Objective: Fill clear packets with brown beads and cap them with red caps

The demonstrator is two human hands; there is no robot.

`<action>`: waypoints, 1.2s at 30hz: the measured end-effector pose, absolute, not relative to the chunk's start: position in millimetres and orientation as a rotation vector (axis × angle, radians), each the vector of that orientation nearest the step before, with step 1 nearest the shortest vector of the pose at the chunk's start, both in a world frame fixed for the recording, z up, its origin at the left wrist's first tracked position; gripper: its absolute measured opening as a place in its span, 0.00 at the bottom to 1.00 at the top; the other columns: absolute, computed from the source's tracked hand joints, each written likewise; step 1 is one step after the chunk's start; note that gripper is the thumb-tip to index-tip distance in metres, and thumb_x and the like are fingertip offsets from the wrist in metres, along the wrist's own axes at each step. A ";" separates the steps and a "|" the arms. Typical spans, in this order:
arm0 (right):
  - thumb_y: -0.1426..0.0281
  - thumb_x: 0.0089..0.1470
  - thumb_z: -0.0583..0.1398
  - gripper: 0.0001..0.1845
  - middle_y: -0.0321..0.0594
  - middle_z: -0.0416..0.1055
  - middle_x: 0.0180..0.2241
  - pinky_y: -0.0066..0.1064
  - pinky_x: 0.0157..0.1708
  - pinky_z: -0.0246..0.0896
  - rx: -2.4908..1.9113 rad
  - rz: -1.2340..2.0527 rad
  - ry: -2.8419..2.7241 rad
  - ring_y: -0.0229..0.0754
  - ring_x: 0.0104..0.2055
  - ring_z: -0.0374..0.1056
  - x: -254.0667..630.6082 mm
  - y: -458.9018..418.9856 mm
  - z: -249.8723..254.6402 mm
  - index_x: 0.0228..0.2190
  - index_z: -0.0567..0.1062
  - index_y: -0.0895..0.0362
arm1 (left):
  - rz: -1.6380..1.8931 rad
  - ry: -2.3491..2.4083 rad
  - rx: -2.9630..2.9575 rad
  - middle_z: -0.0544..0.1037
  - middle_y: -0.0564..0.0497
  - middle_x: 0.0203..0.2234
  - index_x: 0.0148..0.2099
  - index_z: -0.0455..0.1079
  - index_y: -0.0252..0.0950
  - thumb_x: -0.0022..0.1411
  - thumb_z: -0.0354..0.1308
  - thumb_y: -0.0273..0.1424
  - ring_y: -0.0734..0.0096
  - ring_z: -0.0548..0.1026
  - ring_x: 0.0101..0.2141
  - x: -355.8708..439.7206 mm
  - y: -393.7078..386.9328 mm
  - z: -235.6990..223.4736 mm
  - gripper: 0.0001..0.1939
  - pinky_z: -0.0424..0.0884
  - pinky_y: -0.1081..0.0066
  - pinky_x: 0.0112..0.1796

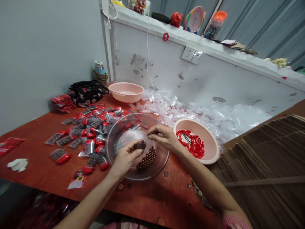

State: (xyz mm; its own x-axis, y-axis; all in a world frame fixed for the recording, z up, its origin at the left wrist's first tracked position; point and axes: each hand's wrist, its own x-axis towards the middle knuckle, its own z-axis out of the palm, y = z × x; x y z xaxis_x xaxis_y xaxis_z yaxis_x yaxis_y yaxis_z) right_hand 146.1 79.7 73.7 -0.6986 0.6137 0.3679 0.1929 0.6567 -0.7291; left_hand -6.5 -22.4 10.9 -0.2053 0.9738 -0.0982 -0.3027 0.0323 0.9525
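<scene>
Over a clear plastic bowl, my left hand is closed round a small clear container that looks dark inside. My right hand is just above and right of it, thumb and fingertips pinched together; whatever they hold is too small to make out. Beneath the hands, shiny brown balls lie heaped in the bowl. To the left spreads a pile of small clear containers with red ends, filled with dark balls. A pale pink basin at the right holds red plastic pieces.
Another pink basin stands at the back, beside a heap of clear plastic pieces. Stacked cardboard fills the right side. A floral black bag, red packets and a crumpled tissue sit on the red table.
</scene>
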 end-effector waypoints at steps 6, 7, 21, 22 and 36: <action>0.68 0.50 0.59 0.08 0.39 0.72 0.31 0.26 0.35 0.61 -0.633 0.966 -2.176 0.36 0.34 0.67 151.9 68.7 73.7 0.33 0.74 0.59 | 1.441 1.136 0.869 0.76 0.46 0.41 0.44 0.72 0.34 0.47 0.62 0.31 0.61 0.72 0.44 -6.3 -22.2 9.7 0.19 0.66 0.63 0.47; 0.68 0.50 0.59 0.08 0.39 0.72 0.31 0.26 0.34 0.61 -0.655 0.978 -2.133 0.36 0.33 0.67 156.9 68.3 72.6 0.32 0.74 0.59 | 1.437 1.149 0.860 0.76 0.46 0.41 0.44 0.71 0.34 0.48 0.63 0.31 0.61 0.72 0.44 -6.6 -22.7 9.7 0.19 0.66 0.64 0.47; 0.66 0.54 0.50 0.15 0.40 0.73 0.33 0.25 0.33 0.58 -1.712 0.299 -2.040 0.37 0.34 0.67 324.5 122.8 41.9 0.35 0.73 0.60 | 1.169 1.611 1.267 0.78 0.54 0.40 0.41 0.74 0.42 0.46 0.60 0.43 0.58 0.71 0.45 -4.6 -22.7 43.8 0.19 0.62 0.61 0.50; 0.67 0.54 0.49 0.15 0.40 0.73 0.33 0.24 0.33 0.57 -1.813 0.261 -2.132 0.37 0.35 0.67 330.0 127.0 36.5 0.36 0.73 0.59 | 1.162 1.605 1.302 0.78 0.54 0.39 0.40 0.74 0.42 0.46 0.60 0.43 0.58 0.72 0.45 -3.0 -21.6 45.5 0.19 0.63 0.61 0.49; 0.73 0.55 0.51 0.13 0.52 0.72 0.34 0.29 0.33 0.57 -2.171 0.122 -2.415 0.43 0.36 0.67 315.5 182.8 0.5 0.35 0.74 0.64 | 1.097 1.651 1.285 0.79 0.52 0.38 0.39 0.75 0.41 0.43 0.60 0.46 0.55 0.73 0.43 6.9 -13.4 39.6 0.21 0.68 0.61 0.45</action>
State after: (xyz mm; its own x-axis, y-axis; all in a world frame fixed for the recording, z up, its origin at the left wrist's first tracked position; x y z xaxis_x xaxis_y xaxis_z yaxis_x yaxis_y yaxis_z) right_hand 315.5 182.8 0.5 -0.1045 0.9859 -0.1304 0.9941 0.1076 0.0163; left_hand 6.9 -13.4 39.6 -0.2053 0.9769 -0.0585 0.3245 0.1243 0.9377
